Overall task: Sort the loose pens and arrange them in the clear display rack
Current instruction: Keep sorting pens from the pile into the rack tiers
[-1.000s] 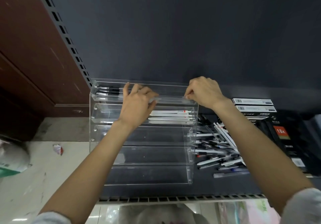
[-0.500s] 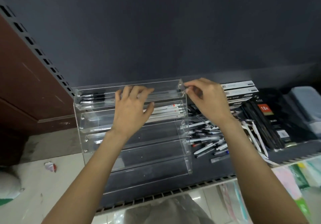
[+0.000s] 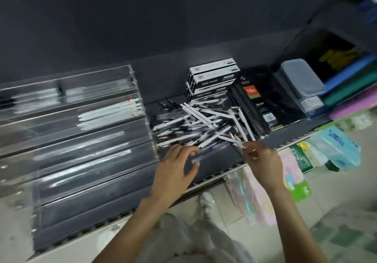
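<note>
A person reaches into a heap of loose pens [image 3: 204,126] piled on a dark shelf [image 3: 224,160], between a clear display rack [image 3: 85,140] at the shelf's left end and stacked goods toward the right. The right hand [image 3: 259,158] pinches the near ends of a few pale pens at the heap's front right corner, close to the shelf's front edge, a grip that by the look of it lets several be drawn out together, though blur hides exactly how many it has. The left hand [image 3: 177,169] hovers with fingers spread and loosely bent over the front of the heap, just beside the rack's right wall, holding nothing and apparently placed to steady or take whatever comes free. The rack steps down in tiers toward the front edge, so each row can be seen and reached from above; white pens [image 3: 110,116] with orange tips lie side by side in the second tier from the back, dark pens [image 3: 12,99] in the rearmost tier at its left, and the lower tiers look bare. White pen boxes [image 3: 212,77] stand stacked against the shelf's back wall behind the heap, with a black packet [image 3: 255,99] marked 18K just to their right and a grey lidded box [image 3: 299,79] further along. Most of the sorting appears to remain.
</note>
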`<state>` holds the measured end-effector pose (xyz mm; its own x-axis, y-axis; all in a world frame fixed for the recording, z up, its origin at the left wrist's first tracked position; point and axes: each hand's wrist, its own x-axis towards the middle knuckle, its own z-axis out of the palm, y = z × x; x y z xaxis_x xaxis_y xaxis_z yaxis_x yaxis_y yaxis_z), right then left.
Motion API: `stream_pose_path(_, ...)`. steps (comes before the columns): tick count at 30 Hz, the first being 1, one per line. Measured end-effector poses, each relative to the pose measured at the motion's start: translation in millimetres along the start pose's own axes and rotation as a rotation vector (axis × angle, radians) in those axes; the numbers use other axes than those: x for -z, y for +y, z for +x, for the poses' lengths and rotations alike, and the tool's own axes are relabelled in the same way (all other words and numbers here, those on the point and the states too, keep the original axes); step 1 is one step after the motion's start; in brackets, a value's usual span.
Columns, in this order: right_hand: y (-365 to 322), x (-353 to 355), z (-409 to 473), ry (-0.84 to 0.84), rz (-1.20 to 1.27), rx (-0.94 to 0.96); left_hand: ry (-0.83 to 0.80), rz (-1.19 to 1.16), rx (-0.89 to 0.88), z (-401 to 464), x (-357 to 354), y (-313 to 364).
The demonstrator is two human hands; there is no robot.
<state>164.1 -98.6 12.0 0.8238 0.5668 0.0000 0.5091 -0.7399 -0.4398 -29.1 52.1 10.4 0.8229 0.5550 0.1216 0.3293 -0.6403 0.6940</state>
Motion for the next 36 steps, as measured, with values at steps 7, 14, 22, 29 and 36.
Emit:
stream_pose_path(7, 41.3, -15.2, 55.9, -0.423, -0.452, 0.088, -0.11, 0.113, 0.29, 41.5, -93.5, 27.8)
stream_pose_path(14, 33.1, -29.5, 85.0, -0.45, -0.416, 0.502, -0.004, 0.138, 0.352, 54.1, -131.4, 40.5)
stream_pose_path(22, 24.4, -50.1, 97.3, -0.434, -0.226, 0.619, 0.181, 0.399, 0.133, 73.9, -138.2, 44.7)
stream_pose_path(29, 56.6, -41.2, 90.0, -0.497, 0.171, 0.536, -0.008, 0.587, -0.021, 95.9, -158.0, 38.1)
stream_pose_path(36, 91.2, -27.1, 71.4, -0.287, 0.15, 0.574, -0.098, 0.805, -0.242, 115.9, -164.4, 31.2)
